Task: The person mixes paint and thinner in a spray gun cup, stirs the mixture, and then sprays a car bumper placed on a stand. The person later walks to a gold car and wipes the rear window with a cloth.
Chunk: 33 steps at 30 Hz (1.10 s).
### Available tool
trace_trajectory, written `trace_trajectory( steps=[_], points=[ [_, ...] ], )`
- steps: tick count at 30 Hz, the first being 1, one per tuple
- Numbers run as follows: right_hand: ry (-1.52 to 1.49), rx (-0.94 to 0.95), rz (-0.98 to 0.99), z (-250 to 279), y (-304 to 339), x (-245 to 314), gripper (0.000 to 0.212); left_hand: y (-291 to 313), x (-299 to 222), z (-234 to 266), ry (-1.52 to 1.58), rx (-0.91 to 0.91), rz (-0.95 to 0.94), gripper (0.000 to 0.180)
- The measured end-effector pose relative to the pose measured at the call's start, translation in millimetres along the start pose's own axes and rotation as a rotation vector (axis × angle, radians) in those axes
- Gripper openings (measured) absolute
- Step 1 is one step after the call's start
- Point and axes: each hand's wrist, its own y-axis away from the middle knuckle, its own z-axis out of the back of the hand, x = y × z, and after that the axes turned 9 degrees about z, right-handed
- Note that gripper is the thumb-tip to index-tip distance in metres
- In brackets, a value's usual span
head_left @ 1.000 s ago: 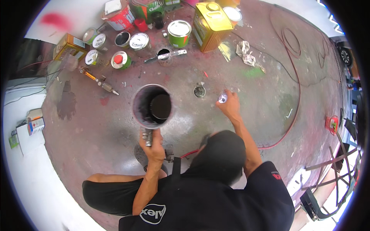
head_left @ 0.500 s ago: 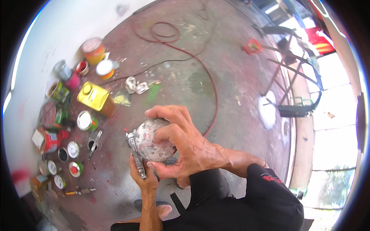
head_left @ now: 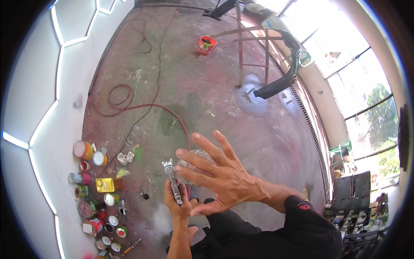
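My left hand [head_left: 177, 203] is wrapped around the handle of a silvery spray gun [head_left: 173, 181], held upright in front of my body. Attached to the gun is a round, paint-spattered cup [head_left: 199, 155], mostly hidden behind my right hand [head_left: 228, 179]. That hand is open, its fingers spread over the cup and its thumb stretched out below. Whether the fingertips touch the cup, I cannot tell. A red hose [head_left: 181, 124] runs across the floor toward the gun and passes out of sight behind my hands.
Paint cans and a yellow rectangular tin [head_left: 105, 185] crowd the floor by the left wall. Crumpled white paper [head_left: 125, 158] lies beside them. Farther off stand a red bucket [head_left: 207, 45] and a metal stand [head_left: 240, 56] bearing a dark curved part [head_left: 280, 84]. A shelf of supplies [head_left: 355, 220] is at right.
My right hand has gone from a curled grip on the cup to spread fingers. The view has swung up and right, so the cans now sit lower and the stand farther left.
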Motion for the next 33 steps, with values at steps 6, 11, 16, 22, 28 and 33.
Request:
trace_trajectory(
  steps=[6, 11, 16, 22, 28, 33],
  points=[
    [0.133, -0.288, -0.217, 153.6, 57.4, -48.0, 0.076, 26.1, -121.8, -135.1, -0.138, 0.180, -0.202, 0.031],
    [-0.057, -0.519, -0.669, 190.3, 168.7, -58.3, 0.071, 60.7, -215.8, -243.3, -0.076, 0.290, 0.078, 0.034],
    [-0.281, -0.410, -0.705, 155.0, 170.6, -48.2, 0.074, 62.9, -220.8, -303.9, -0.444, 0.331, -0.280, 0.055],
    [-1.324, -1.341, -0.704, 117.0, 166.0, -93.2, 0.056, 73.6, -241.0, -343.2, -0.702, 0.571, -0.444, 0.069],
    [-0.636, -1.070, -1.000, 153.3, 136.8, -141.1, 0.046, 26.0, -271.8, -310.3, -0.451, 0.945, -0.064, 0.076],
    [-0.733, -1.033, -1.073, 160.4, 80.5, -188.3, 0.056, -76.6, -245.0, -310.0, -0.487, 1.254, 0.110, 0.049]
  ],
)
